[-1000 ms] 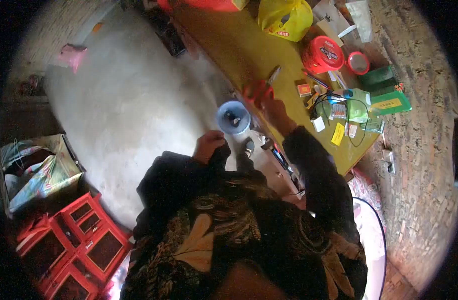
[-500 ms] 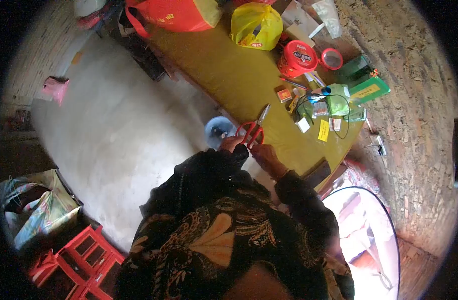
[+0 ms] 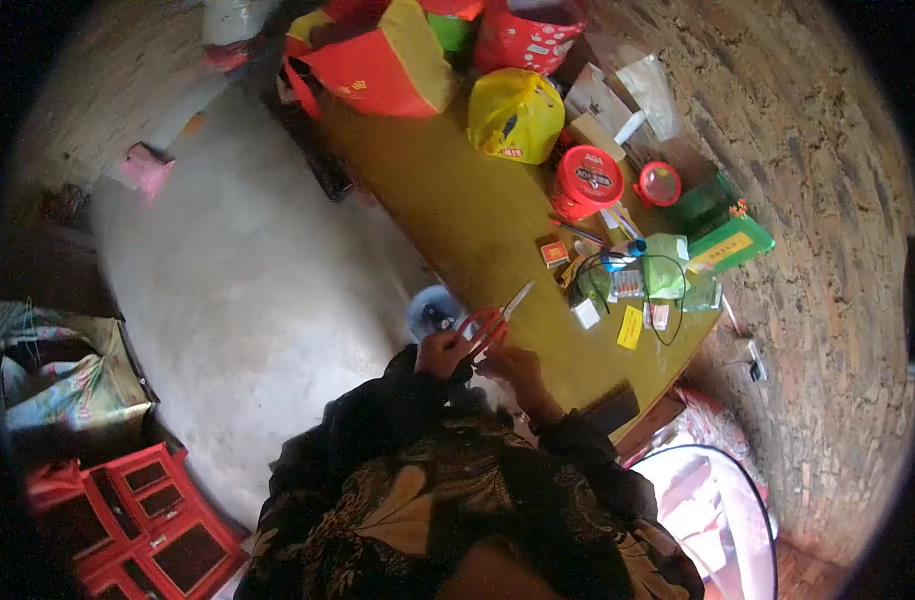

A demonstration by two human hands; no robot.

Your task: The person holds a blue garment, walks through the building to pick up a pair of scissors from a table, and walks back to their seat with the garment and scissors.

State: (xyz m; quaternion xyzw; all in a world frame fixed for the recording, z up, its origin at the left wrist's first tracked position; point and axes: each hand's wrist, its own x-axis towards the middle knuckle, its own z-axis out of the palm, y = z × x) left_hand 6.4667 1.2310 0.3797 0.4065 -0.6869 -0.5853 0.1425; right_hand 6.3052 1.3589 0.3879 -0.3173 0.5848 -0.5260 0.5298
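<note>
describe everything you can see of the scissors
The scissors have large red looped handles, plastic by their look, and slim, shiny, metal-looking blades. The blades look closed, tapering to one point toward the picture's upper right, over the table. The handles are lower left, near the table's edge and beside the blue bucket. The left hand seems to grip a handle; the right hand is close below, its contact unclear.
</note>
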